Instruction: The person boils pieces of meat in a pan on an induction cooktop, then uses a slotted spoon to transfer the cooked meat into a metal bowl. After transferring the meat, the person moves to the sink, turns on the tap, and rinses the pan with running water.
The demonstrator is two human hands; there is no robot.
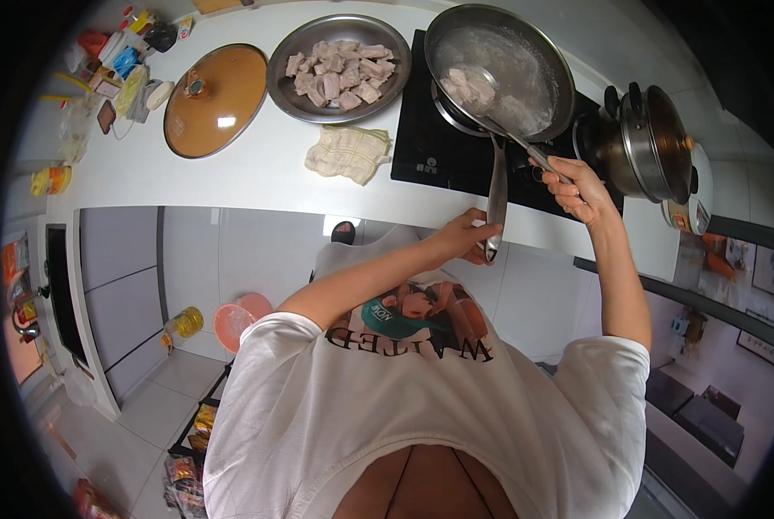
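My left hand [468, 237] grips the end of the metal handle [497, 175] of a deep frying pan [536, 45]. The pan stands over the left burner of a black glass cooktop [419, 146] and contains cloudy, foamy water. In my right hand [578, 188] is the handle of a metal ladle or skimmer [520, 139]; its head is in the pan, among several pale meat pieces [468, 91]. Whether that head has holes cannot be made out. Left of the cooktop, a stainless steel basin [276, 78] bears a heap of pale cooked-looking meat chunks [344, 74].
An amber glass lid [211, 123] lies left of the basin, and a folded cloth [348, 152] in front of it. A lidded steel pot [646, 143] stands close on the right, beside a white appliance [701, 201]. Bags and bottles [124, 61] crowd the counter's far left.
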